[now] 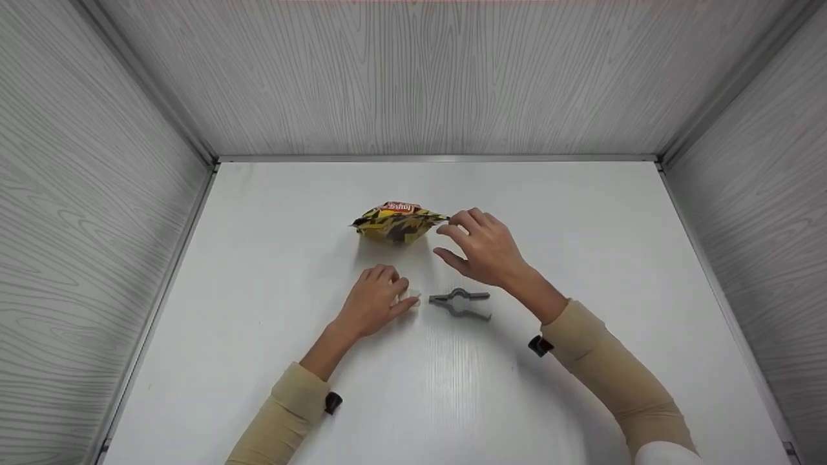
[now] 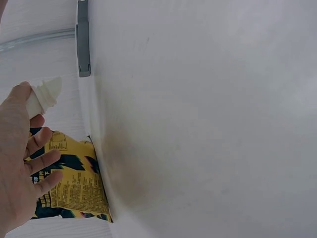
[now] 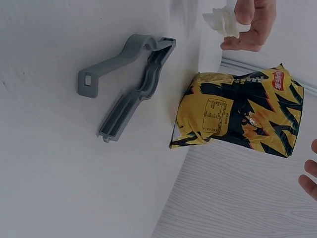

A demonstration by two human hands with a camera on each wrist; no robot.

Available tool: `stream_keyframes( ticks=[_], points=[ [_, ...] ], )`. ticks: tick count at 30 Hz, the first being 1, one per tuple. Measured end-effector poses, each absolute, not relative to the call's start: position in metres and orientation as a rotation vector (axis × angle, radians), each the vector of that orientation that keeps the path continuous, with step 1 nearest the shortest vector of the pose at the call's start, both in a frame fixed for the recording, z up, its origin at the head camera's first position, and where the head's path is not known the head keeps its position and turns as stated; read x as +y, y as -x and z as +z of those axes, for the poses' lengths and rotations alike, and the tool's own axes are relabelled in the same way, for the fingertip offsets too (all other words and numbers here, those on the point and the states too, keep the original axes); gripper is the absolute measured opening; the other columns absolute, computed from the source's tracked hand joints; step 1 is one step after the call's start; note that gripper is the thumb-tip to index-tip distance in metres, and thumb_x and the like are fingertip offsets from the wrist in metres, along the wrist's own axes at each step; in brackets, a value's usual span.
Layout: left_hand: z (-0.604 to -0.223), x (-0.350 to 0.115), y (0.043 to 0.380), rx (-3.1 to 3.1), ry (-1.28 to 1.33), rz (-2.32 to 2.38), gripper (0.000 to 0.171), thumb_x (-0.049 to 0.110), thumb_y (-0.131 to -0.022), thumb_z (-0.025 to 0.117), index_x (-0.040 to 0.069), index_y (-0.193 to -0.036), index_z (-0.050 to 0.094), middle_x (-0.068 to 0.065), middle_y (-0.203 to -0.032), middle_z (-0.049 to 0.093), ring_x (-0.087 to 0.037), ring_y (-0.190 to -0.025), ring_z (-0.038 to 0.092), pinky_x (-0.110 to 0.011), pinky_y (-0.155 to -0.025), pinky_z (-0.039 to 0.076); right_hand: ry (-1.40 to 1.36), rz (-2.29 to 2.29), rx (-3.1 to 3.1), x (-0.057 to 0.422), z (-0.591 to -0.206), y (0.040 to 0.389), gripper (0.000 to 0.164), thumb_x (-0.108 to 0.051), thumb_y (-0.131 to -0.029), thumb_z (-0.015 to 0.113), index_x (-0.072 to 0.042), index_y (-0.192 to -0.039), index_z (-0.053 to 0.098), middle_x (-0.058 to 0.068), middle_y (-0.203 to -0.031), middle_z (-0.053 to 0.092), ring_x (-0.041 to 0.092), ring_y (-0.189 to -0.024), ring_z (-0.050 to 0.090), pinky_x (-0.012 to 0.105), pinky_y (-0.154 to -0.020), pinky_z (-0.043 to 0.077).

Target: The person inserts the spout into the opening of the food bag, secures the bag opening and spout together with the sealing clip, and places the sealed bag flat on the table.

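Observation:
My left hand pinches a small white plastic spout between thumb and forefinger, its slanted tip pointing away from the palm. The other fingers of that hand are spread loosely. A yellow and black chip bag stands upright on the table beyond it. At the bag's right corner is my right hand, its fingers lightly bent; in the right wrist view its fingertips show apart from the bag. Between the hands lies a grey hinged bag clip, its two arms spread apart, with a curved bulge in each.
The white table is enclosed by grey wood-grain panels at the back and both sides. Dark small devices sit at the cuffs of both beige sleeves.

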State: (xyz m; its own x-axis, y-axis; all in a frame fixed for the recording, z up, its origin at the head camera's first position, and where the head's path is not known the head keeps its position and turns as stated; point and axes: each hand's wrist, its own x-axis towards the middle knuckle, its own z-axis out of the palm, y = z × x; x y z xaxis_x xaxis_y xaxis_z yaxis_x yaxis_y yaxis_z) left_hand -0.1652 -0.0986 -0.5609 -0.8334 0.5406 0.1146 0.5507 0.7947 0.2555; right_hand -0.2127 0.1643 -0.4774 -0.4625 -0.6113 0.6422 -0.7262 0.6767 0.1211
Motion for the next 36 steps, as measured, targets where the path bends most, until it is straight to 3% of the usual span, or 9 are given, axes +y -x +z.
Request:
stream_keyframes(
  ticks=[18, 27, 36],
  points=[
    [-0.561, -0.1, 0.164, -2.876, 0.919, -0.316, 0.046, 0.053, -0.106, 0.055, 0.011, -0.117, 0.071, -0.012, -0.118, 0.069, -0.033, -0.122, 0.064, -0.052, -0.108, 0.051, -0.935, 0.265, -2.235, 0.14, -0.483, 0.241, 0.035, -0.035, -0.091, 0.084, -0.013, -0.115, 0.07, 0.007, -0.107, 0.068, 0.025, -0.094, 0.065, 0.041, -0.082, 0.06],
    [-0.562, -0.099, 0.164, -2.901, 0.905, -0.316, 0.047, 0.053, -0.107, 0.053, 0.012, -0.118, 0.071, -0.012, -0.119, 0.069, -0.034, -0.124, 0.063, -0.053, -0.11, 0.05, -0.921, 0.307, -2.288, 0.13, -0.487, 0.249, 0.033, -0.041, -0.101, 0.071, -0.014, -0.119, 0.07, 0.006, -0.108, 0.068, 0.025, -0.097, 0.065, 0.04, -0.083, 0.059],
    [-0.563, -0.1, 0.164, -2.879, 0.906, -0.325, 0.045, 0.052, -0.107, 0.054, 0.011, -0.118, 0.07, -0.012, -0.118, 0.069, -0.033, -0.123, 0.063, -0.053, -0.107, 0.051, -0.923, 0.3, -2.307, 0.123, -0.493, 0.255, 0.032, -0.043, -0.102, 0.069, -0.015, -0.118, 0.069, 0.006, -0.107, 0.067, 0.024, -0.095, 0.063, 0.039, -0.082, 0.059]
  ],
)
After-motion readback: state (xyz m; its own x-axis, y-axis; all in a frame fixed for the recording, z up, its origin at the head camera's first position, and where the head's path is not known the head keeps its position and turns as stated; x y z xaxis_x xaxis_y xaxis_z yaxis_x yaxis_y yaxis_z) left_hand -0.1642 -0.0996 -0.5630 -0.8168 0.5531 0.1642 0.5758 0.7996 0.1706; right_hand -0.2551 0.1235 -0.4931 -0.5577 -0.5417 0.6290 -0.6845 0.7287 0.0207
